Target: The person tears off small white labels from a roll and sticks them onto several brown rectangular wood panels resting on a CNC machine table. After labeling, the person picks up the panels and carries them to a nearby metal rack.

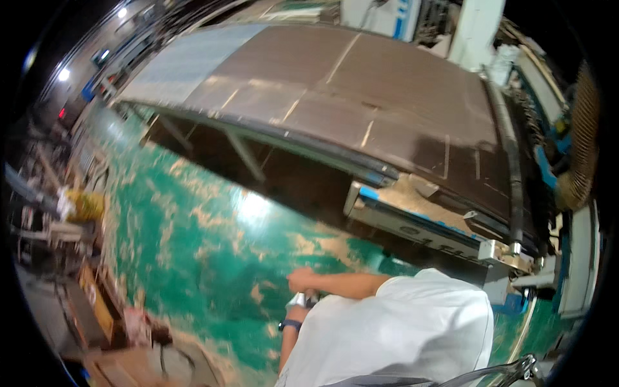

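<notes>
At far left, beside the green workshop floor (213,264) streaked with pale dust, we see a yellow sack (89,205) and, below it, stacked wooden pieces (100,306). Near center, the left hand (298,313), a dark band (289,325) at its wrist, is beside a small silvery object (296,300); we cannot tell whether its fingers are clamped on it, or what the object is. The right hand (299,279) reaches across just above, its fingers seemingly curled, though blur keeps us from telling whether they grip anything. Behind both, well apart from them, spreads a broad brown machine table (400,77), sawdust (406,198) heaped along its near ledge; a ribbed hose (585,129) hangs at far right. By our reading, the sawdust points to cutting work done at the machine, while the hands are occupied away from it, between stages at most. How much handling of the silvery object is finished, and how much remains, we cannot say.
</notes>
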Action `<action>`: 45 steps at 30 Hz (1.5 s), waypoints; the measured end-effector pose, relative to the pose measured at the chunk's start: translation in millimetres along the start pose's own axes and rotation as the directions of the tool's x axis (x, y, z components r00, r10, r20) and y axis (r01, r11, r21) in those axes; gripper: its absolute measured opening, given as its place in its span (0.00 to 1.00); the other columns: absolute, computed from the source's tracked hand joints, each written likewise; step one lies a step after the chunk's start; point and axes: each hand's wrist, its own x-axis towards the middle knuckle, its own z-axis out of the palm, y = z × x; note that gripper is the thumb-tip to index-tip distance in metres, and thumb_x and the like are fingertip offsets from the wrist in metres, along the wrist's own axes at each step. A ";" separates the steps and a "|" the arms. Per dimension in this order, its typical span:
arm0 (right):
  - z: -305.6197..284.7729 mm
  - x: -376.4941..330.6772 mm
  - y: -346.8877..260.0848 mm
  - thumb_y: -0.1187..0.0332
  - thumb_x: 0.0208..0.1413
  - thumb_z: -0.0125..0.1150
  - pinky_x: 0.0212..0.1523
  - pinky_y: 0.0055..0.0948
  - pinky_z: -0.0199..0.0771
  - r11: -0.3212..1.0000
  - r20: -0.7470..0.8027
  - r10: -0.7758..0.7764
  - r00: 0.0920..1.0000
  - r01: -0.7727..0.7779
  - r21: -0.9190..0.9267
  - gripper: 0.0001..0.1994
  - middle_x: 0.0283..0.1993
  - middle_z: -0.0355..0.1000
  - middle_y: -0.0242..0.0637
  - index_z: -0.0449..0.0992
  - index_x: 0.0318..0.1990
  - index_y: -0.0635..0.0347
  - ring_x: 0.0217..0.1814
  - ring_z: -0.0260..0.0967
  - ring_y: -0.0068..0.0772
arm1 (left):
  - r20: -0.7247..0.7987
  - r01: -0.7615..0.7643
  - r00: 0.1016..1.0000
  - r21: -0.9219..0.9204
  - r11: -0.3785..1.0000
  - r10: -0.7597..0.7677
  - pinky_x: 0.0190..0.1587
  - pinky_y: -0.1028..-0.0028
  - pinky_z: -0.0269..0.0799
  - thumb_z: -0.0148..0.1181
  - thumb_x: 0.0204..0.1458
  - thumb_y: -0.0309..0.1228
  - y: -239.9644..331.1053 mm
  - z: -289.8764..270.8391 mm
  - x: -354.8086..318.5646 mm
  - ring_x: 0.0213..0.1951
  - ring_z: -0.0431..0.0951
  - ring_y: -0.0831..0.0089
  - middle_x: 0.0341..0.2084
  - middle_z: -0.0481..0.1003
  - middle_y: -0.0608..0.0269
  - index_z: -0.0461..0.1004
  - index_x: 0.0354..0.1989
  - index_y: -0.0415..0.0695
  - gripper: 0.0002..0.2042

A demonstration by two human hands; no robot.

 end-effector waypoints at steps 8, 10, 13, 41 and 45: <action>-107.7 30.0 13.5 0.55 0.46 0.55 0.52 0.41 0.68 0.934 -0.312 -0.006 0.950 0.116 0.337 0.25 0.51 0.72 0.46 0.72 0.52 0.55 0.52 0.69 0.47 | 0.184 -0.031 0.873 -0.904 0.427 0.452 0.49 0.67 0.66 0.42 0.57 0.41 -31.7 -143.7 121.6 0.44 0.73 0.63 0.46 0.74 0.55 0.64 0.57 0.39 0.23; -128.4 38.2 -8.1 0.55 0.47 0.57 0.52 0.41 0.67 0.817 -0.417 0.046 0.908 0.206 0.538 0.26 0.51 0.71 0.46 0.70 0.53 0.57 0.53 0.68 0.46 | -0.110 -0.142 0.814 -0.990 0.013 0.570 0.54 0.65 0.61 0.42 0.57 0.41 -23.8 -183.2 145.7 0.54 0.67 0.64 0.54 0.68 0.57 0.56 0.63 0.43 0.26; -141.2 43.7 -27.1 0.58 0.47 0.60 0.54 0.39 0.65 0.678 -0.516 0.112 0.850 0.314 0.665 0.28 0.52 0.69 0.48 0.66 0.56 0.59 0.55 0.65 0.45 | -0.319 -0.212 0.790 -0.944 -0.254 0.524 0.58 0.62 0.59 0.43 0.58 0.45 36.5 -241.6 168.5 0.57 0.65 0.62 0.57 0.65 0.56 0.51 0.66 0.42 0.30; -405.6 175.6 -77.3 0.48 0.53 0.57 0.64 0.35 0.53 0.416 -0.411 -0.034 0.911 0.387 0.823 0.40 0.64 0.57 0.51 0.51 0.66 0.63 0.66 0.53 0.42 | -0.331 -0.109 0.888 0.526 0.844 0.321 0.49 0.58 0.69 0.69 0.31 0.53 150.9 -546.9 255.8 0.48 0.74 0.50 0.48 0.72 0.44 0.49 0.67 0.46 0.53; -380.7 182.7 -70.5 0.49 0.51 0.59 0.44 0.32 0.68 0.230 -0.324 0.251 0.912 0.269 0.935 0.30 0.42 0.71 0.41 0.67 0.55 0.61 0.41 0.68 0.32 | -0.384 -0.449 0.797 0.139 0.883 0.466 0.52 0.57 0.66 0.66 0.41 0.44 143.4 -494.2 242.5 0.50 0.71 0.49 0.52 0.69 0.44 0.53 0.64 0.40 0.43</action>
